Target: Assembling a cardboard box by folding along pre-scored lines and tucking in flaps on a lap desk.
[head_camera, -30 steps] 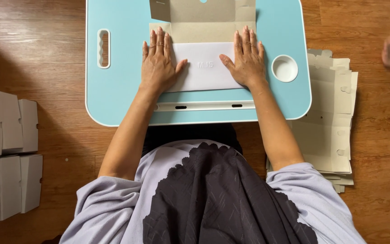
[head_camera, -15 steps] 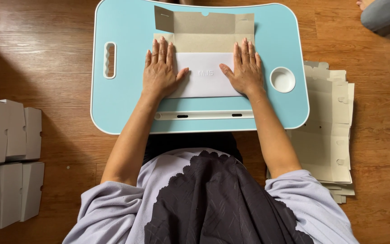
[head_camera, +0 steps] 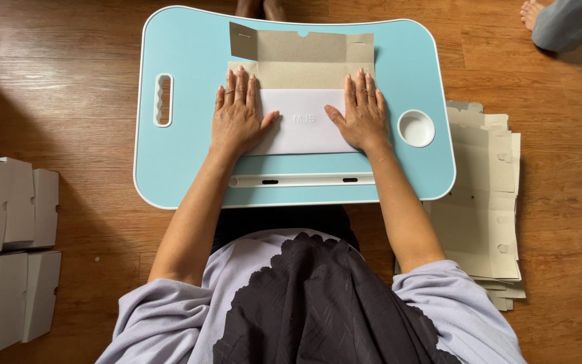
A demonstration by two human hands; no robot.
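Warm brown wooden floor (head_camera: 75, 61) surrounds a pale blue lap tabletop (head_camera: 190, 168) with rounded corners, a slotted handle hole near its left edge and a round white cup recess (head_camera: 416, 128) near its right edge. At the tabletop's middle lies a flat cardboard box blank (head_camera: 301, 57), its raw grey-brown flaps spread toward the far edge and a smooth white panel folded over nearer the person. Left hand (head_camera: 237, 118) and right hand (head_camera: 362, 114) lie fully open, palms down, fingers straight, pressing the panel's two ends without gripping anything. More flat blanks (head_camera: 486, 195) are stacked on the floor beside the right edge; folded white boxes (head_camera: 15, 216) sit left.
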